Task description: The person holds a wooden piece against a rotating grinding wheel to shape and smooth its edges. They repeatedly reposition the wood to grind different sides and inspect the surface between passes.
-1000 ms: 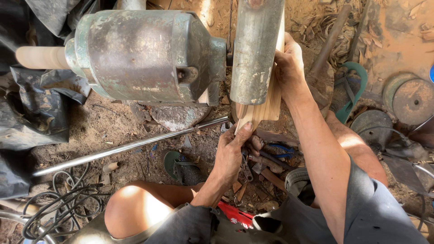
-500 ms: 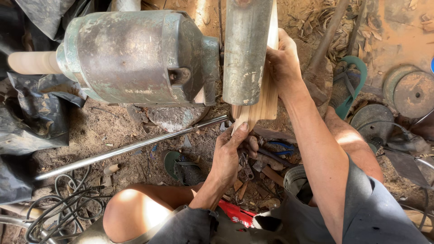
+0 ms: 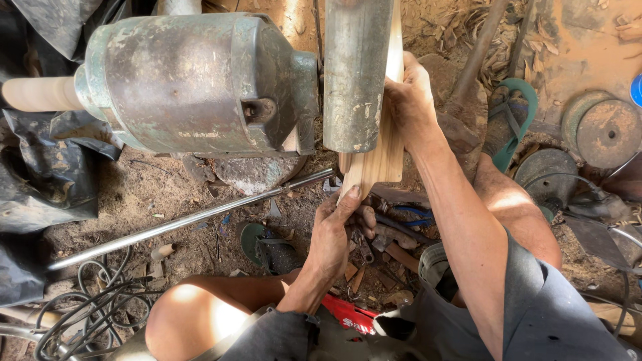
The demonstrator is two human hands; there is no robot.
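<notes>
Keep left hand (image 3: 334, 234) pinched on lower end of pale wood strip (image 3: 381, 144), right hand (image 3: 409, 97) wrapped around its upper edge, strip held flat against grey metal cylinder (image 3: 354, 73) beside motor housing (image 3: 200, 83); judged best fed slowly, fingers clear.

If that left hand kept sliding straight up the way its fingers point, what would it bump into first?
Probably the grey metal cylinder. The left hand grips the lower end of the wooden piece, fingers pointing up along it, and the cylinder's lower edge sits just above; depth is unclear.
</notes>
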